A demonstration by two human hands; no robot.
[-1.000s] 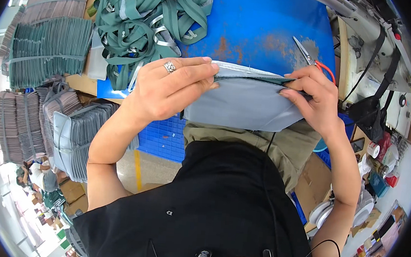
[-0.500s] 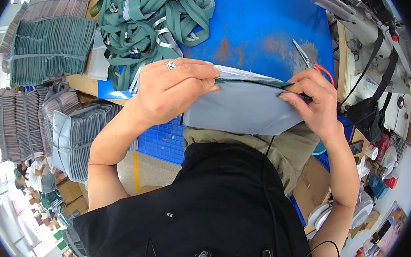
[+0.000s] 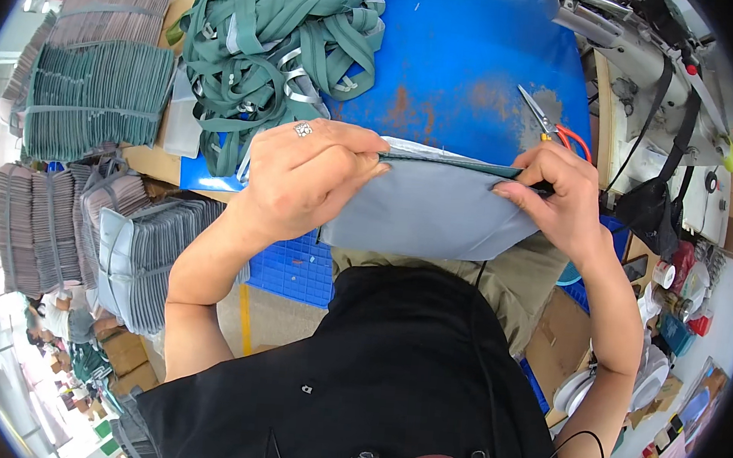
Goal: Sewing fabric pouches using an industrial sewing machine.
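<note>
A flat grey fabric pouch [image 3: 433,204] with a dark green band along its upper edge hangs between my two hands. My left hand [image 3: 310,177], with a ring on one finger, pinches the pouch's upper left corner. At the upper right corner, my right hand [image 3: 559,191] grips the edge with thumb and bent fingers. A pale whitish strip shows just behind the green band. The pouch is held above my lap, in front of the blue work table. Scissors [image 3: 555,128] with red-orange handles lie on the table just beyond my right hand.
Green zipper tape [image 3: 285,59] lies heaped on the blue table [image 3: 459,38] at the far left. Strapped stacks of green pieces [image 3: 96,104] and grey pieces [image 3: 144,263] stand on the left. A sewing machine [image 3: 639,52] is at the far right, with a blue crate [image 3: 290,270] below.
Both hands and the pouch sit slightly lower in the picture, with the grip unchanged. The surroundings have shifted a little as the view moved.
</note>
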